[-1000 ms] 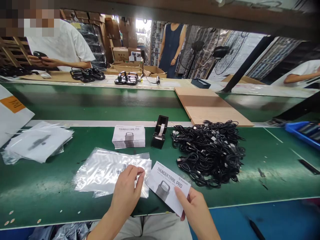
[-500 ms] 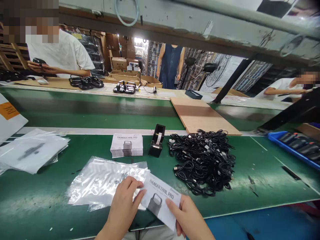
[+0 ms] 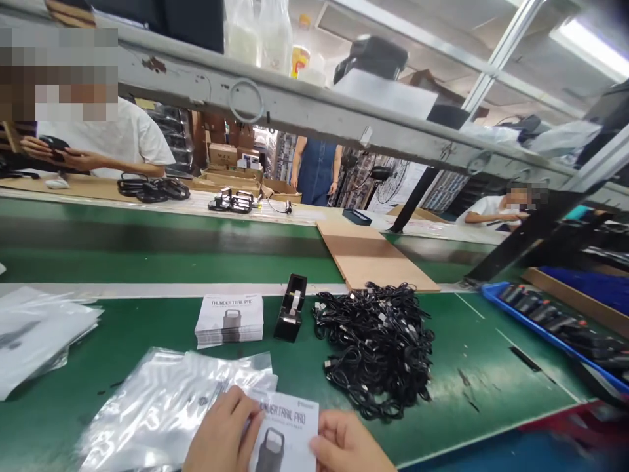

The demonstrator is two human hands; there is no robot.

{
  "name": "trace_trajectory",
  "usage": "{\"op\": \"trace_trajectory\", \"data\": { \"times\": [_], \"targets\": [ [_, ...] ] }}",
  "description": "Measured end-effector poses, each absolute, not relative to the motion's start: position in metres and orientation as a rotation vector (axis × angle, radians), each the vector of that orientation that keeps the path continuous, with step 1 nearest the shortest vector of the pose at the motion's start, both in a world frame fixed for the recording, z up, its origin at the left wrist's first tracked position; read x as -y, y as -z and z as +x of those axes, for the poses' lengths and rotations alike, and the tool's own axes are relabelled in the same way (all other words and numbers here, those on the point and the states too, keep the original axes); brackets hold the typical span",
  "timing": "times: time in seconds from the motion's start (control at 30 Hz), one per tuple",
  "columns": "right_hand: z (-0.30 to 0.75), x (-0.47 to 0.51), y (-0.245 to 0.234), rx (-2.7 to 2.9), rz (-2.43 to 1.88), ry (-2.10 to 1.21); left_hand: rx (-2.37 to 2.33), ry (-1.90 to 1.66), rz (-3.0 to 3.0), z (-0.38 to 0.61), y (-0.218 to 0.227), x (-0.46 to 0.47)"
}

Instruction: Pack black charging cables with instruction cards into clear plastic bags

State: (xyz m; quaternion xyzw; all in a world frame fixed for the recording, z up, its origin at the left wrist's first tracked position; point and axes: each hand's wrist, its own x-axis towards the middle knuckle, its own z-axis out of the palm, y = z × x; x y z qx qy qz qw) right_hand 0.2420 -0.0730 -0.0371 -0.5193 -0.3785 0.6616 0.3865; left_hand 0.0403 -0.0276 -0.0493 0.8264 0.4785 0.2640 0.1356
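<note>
A white printed booklet (image 3: 287, 432) with "Thunder Trail Pro" and a speaker picture is held low in front of me. My right hand (image 3: 346, 442) pinches its right edge, thumb on the front. My left hand (image 3: 223, 429) is closed at its left edge, covering part of the print; the fingertips are partly hidden. Under and left of that hand lie clear plastic bags (image 3: 147, 406), shiny and overlapping. A stack of the same booklets (image 3: 229, 321) stands behind them, beside a black tape dispenser (image 3: 291, 308). Right of this lies a heap of black USB cables (image 3: 378, 347).
More bagged sheets (image 3: 44, 334) lie at the left. A wooden board (image 3: 373, 255) rests behind the cables. At the right is a blue tray (image 3: 550, 334) of black items. Across the bench, a person in white (image 3: 132, 137) handles a dark object. A shelf beam (image 3: 304, 108) crosses overhead.
The camera view has tilted up and shifted right. The booklet has turned from slanted to nearly upright, and both hands now sit lower in the picture, still at its edges.
</note>
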Motion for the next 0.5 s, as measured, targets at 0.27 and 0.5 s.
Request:
{"op": "trace_trajectory", "data": {
  "times": [0.27, 0.5],
  "targets": [
    [0.174, 0.039, 0.027, 1.243, -1.559, -1.338, -1.442, -0.818, 2.056, 0.043, 0.02, 0.036],
    [0.194, 0.034, 0.001, 2.129, -1.632, -0.601, -1.531, -0.758, 2.049, 0.027, 0.018, 0.032]
  ]
}}
